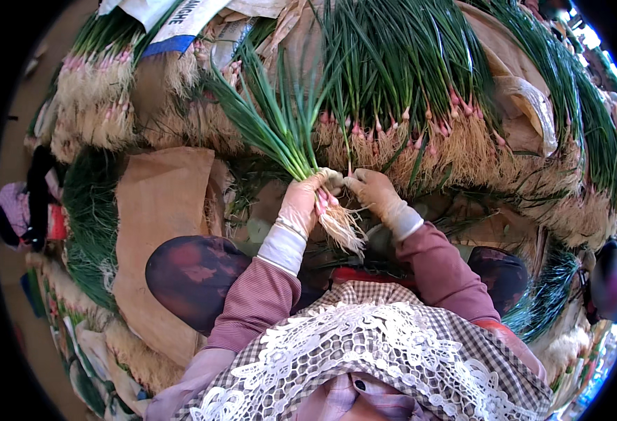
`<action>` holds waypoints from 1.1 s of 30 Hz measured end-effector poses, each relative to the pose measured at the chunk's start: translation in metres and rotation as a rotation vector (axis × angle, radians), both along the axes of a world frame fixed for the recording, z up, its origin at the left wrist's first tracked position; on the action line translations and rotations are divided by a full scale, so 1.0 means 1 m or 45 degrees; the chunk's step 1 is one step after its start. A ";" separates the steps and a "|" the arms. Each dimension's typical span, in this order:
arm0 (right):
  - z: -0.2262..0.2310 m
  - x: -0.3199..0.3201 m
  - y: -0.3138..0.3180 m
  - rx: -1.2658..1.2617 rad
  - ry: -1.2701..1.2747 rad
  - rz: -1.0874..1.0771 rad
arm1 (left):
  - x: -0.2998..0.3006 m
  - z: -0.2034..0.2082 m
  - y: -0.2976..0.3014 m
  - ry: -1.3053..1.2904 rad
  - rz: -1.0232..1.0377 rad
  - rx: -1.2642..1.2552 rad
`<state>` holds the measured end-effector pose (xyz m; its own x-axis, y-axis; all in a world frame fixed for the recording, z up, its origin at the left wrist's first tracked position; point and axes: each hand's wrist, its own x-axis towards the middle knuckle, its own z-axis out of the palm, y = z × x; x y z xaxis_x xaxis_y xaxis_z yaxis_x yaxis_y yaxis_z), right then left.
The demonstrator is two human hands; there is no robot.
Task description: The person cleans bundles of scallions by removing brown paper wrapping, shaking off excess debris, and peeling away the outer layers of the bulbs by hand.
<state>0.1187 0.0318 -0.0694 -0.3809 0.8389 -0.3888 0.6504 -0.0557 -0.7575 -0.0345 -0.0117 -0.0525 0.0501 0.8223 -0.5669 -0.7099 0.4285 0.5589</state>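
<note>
My left hand (307, 195), in a pale thin glove, is closed round a bunch of green garlic (280, 133). Its long leaves fan up and away, while the pinkish bulbs and pale roots (342, 228) hang below my fist. Close beside it, my right hand (379, 193), gloved too, has thumb and finger pinched at the lower end of a single garlic plant (349, 151). The fingers partly hide that plant's bulb. Just beyond both hands lies a thick row of green garlic (407, 77), leaves pointing away and roots toward me.
More garlic bundles (98, 84) lie at the far left, under white sacks (182, 24). A brown cloth (161, 231) is spread by my left knee (196, 281). Dark green leaves (89, 224) are heaped beyond it. Another garlic row (582, 105) curves along the right. A person (24, 210) shows at the left edge.
</note>
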 end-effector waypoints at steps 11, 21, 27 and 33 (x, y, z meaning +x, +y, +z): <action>0.056 -0.025 0.068 0.395 -0.559 -0.223 | 0.008 -0.004 0.000 -0.030 -0.007 -0.016; 0.053 -0.001 0.028 0.417 -0.032 -0.098 | 0.003 0.009 0.010 -0.069 0.164 -0.022; 0.038 0.000 -0.020 0.393 -0.157 0.340 | 0.012 -0.008 0.003 0.130 -0.037 -0.058; -0.022 0.016 0.012 -0.848 0.425 0.378 | 0.023 0.003 0.002 0.107 0.057 -0.063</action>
<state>0.1347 0.0442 -0.0917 -0.7362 0.3161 -0.5984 0.4538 -0.4253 -0.7830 -0.0118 -0.0097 -0.0498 -0.0359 0.7934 -0.6077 -0.6805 0.4259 0.5963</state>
